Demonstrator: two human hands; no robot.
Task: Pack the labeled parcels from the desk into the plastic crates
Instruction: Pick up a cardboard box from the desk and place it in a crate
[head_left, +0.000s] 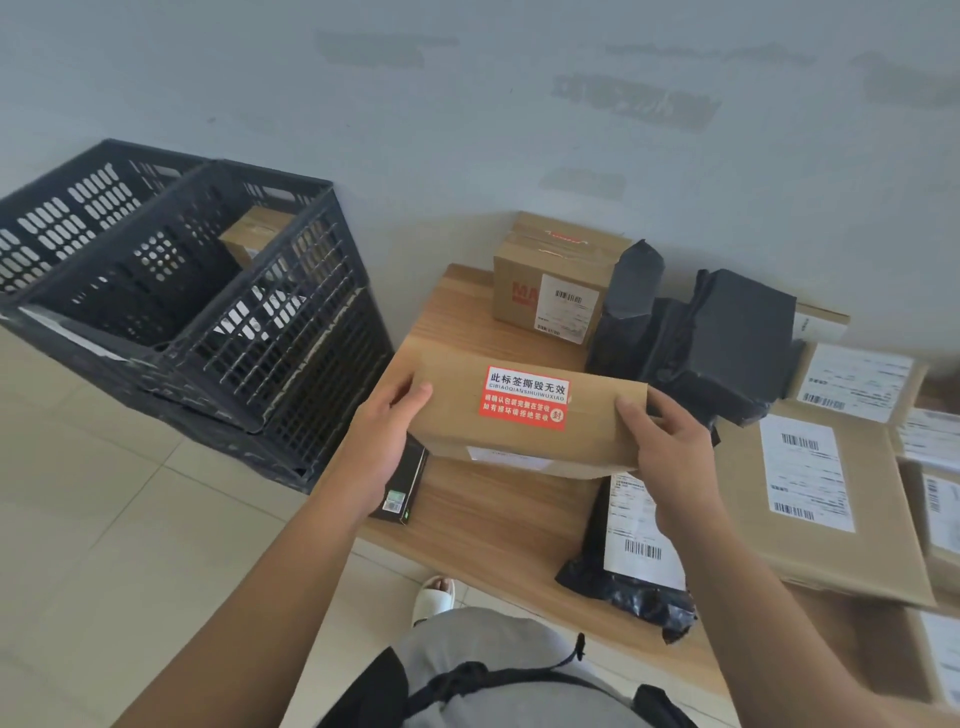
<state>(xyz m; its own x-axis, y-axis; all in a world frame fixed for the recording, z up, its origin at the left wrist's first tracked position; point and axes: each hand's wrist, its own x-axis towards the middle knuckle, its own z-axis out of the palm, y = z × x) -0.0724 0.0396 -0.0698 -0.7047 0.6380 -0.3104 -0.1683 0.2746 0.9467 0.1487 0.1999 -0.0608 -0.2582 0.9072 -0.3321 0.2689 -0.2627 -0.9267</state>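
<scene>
Brown box (524, 415) with red sticker (524, 399) held above the desk's (498, 514) left edge, gripped at its ends: left hand (387, 434) curled round the left end, right hand (667, 441) round the right. Near the desk's far edge, a taped carton (550, 283) beside black bags (701, 332). Along the right edge, flat labeled parcels (821, 493). Off the left edge, on the floor, stacked black crates (208, 312), one small carton (254, 234) inside.
</scene>
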